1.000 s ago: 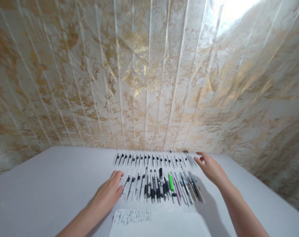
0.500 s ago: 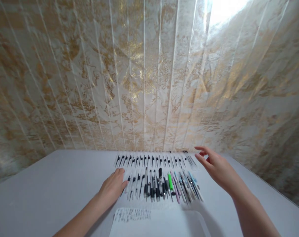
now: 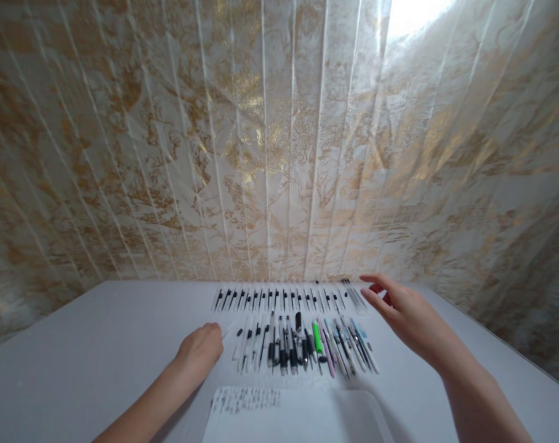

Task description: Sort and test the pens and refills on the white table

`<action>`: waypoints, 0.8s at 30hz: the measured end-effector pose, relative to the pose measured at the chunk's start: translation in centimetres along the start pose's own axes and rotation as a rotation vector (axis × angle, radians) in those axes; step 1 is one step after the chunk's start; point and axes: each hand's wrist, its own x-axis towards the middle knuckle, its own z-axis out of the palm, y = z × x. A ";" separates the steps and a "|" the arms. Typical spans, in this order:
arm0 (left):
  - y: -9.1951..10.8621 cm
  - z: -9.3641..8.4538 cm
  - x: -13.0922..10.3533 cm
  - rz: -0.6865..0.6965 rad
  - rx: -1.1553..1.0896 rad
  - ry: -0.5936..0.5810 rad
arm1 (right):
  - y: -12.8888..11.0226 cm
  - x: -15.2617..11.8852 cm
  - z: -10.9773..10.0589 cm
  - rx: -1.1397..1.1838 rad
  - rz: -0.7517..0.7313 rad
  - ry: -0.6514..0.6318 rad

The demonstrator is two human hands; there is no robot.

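Note:
My left hand [image 3: 201,347] is closed at the left end of the front row of pens, just above the white table. A thin, pale, see-through pen piece [image 3: 228,330] sticks out from its fingertips; its exact kind is too blurred to tell. Beside it lie a small black cap [image 3: 239,332] and clear pens with dark refills [image 3: 263,344]. My right hand [image 3: 394,307] hovers at the right of the back row, thumb and fingers apart, holding nothing. Nearest to it are several slim clear sticks with dark ends [image 3: 353,294].
Across the back runs a row of clear tubes with black caps [image 3: 284,300]. The front row also has black-gripped pens [image 3: 282,360], a green highlighter [image 3: 317,336] and pastel pens [image 3: 328,351]. A white sheet with writing [image 3: 247,400] lies in front. A gold-patterned curtain [image 3: 261,154] hangs behind.
My left hand has drawn back left and toward me from the leftmost pen, its fingers now closed with a thin clear piece. My right hand has hardly moved.

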 end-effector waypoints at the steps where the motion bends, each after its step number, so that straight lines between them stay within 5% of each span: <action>1: -0.2 0.2 -0.1 -0.010 -0.008 0.007 | -0.1 0.0 0.0 -0.002 -0.002 -0.004; 9: -2.2 0.5 0.1 0.084 -0.270 0.065 | -1.8 -0.6 -0.3 0.045 -0.053 -0.047; 14: -0.7 0.8 0.8 0.199 -0.438 0.118 | -2.2 -0.8 0.1 0.064 -0.090 -0.096; 24: 1.2 0.7 2.1 0.155 -0.515 0.091 | -2.4 -0.7 0.3 0.046 -0.091 -0.113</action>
